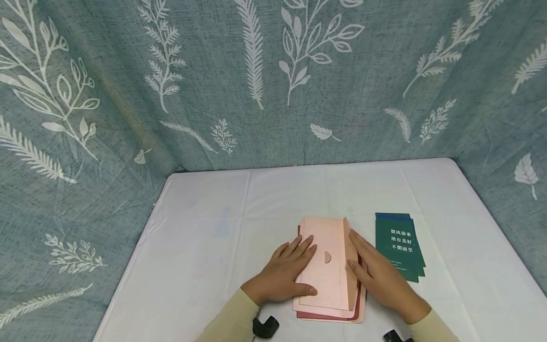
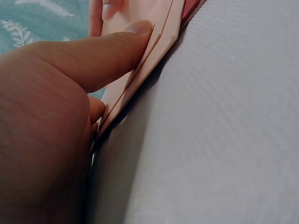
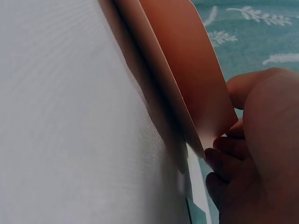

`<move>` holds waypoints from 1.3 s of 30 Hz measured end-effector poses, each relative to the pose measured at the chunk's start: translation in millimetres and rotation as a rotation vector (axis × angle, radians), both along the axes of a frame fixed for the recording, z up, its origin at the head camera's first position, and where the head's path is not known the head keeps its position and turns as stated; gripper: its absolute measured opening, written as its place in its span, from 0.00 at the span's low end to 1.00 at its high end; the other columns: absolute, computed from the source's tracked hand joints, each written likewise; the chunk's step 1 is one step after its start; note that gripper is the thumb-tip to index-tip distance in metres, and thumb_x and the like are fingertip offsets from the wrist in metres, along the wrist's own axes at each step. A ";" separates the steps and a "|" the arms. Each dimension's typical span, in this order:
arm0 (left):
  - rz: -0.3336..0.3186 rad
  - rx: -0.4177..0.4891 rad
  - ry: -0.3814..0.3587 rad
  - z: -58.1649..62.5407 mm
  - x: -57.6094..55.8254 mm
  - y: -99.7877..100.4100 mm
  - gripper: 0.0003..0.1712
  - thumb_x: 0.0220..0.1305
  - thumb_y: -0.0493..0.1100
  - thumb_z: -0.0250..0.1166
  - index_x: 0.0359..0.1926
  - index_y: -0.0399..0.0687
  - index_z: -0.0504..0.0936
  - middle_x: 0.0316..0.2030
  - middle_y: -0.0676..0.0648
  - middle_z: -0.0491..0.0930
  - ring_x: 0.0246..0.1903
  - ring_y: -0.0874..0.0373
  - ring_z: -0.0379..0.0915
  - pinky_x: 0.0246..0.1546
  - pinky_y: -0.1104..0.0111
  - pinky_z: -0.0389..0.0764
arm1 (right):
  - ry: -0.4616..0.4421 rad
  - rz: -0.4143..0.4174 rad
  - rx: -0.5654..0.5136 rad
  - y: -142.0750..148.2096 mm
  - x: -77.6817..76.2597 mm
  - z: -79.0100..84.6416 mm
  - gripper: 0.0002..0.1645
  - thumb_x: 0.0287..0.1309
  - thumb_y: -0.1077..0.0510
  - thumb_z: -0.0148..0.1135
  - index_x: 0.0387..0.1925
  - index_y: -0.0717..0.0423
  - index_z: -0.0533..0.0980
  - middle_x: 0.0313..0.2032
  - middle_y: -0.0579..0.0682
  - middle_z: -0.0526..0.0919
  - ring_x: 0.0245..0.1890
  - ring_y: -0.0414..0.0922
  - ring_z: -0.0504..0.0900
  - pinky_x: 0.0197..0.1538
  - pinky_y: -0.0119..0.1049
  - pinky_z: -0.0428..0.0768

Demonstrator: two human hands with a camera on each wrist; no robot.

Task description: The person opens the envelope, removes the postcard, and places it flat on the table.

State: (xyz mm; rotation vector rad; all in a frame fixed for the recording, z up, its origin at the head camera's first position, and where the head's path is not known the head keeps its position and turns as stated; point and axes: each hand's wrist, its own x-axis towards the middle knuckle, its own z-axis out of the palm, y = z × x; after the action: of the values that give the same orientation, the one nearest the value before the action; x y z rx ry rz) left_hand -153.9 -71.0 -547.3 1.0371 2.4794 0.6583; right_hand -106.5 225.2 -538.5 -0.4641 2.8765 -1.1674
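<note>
A pale pink envelope (image 1: 322, 285) with a small half-round notch lies on top of a stack, and its long right-hand flap (image 1: 349, 280) stands partly raised. My left hand (image 1: 287, 271) rests with spread fingers on the envelope's left side. In the left wrist view, the thumb (image 2: 107, 53) lies on the paper near its edge. On the other side, my right hand (image 1: 380, 273) touches the flap's outer edge with fingertips and thumb. The right wrist view shows the raised flap (image 3: 189, 56) beside the fingers (image 3: 226, 163); some fingertips are hidden behind paper.
Under the top envelope lie more pink and dark red envelopes (image 1: 326, 315). Several dark green cards (image 1: 393, 242) with white writing lie fanned to the right. A white cloth (image 1: 205, 237) covers the table, and leaf-patterned curtains (image 1: 273, 133) hang around it.
</note>
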 end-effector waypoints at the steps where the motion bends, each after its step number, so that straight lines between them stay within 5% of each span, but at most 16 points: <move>1: -0.001 0.000 0.000 0.1 0.1 -0.1 0.60 0.73 0.73 0.63 0.89 0.50 0.48 0.88 0.53 0.34 0.85 0.53 0.24 0.80 0.45 0.38 | 0.005 -0.005 0.011 0.1 0.0 0.2 0.40 0.83 0.52 0.59 0.85 0.60 0.58 0.83 0.57 0.60 0.81 0.59 0.60 0.76 0.54 0.62; 6: -0.001 0.002 0.000 -0.6 0.4 -0.1 0.59 0.73 0.73 0.63 0.89 0.50 0.48 0.88 0.54 0.34 0.85 0.53 0.24 0.80 0.45 0.38 | 0.021 -0.019 0.051 0.9 0.3 1.2 0.38 0.82 0.55 0.61 0.83 0.62 0.61 0.83 0.57 0.60 0.80 0.60 0.61 0.74 0.63 0.65; 39: 0.005 0.000 -0.005 0.5 1.5 0.3 0.60 0.72 0.73 0.64 0.89 0.50 0.48 0.88 0.54 0.34 0.85 0.54 0.24 0.80 0.45 0.37 | 0.035 0.019 0.238 9.2 -3.0 -6.1 0.33 0.77 0.59 0.65 0.76 0.70 0.71 0.80 0.62 0.64 0.80 0.62 0.61 0.76 0.64 0.61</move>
State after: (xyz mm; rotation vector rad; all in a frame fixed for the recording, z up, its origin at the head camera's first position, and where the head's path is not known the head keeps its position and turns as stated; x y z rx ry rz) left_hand -152.4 -70.7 -546.8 1.0291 2.4786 0.6612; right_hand -109.5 234.4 -544.6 -0.5058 2.9802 -0.8065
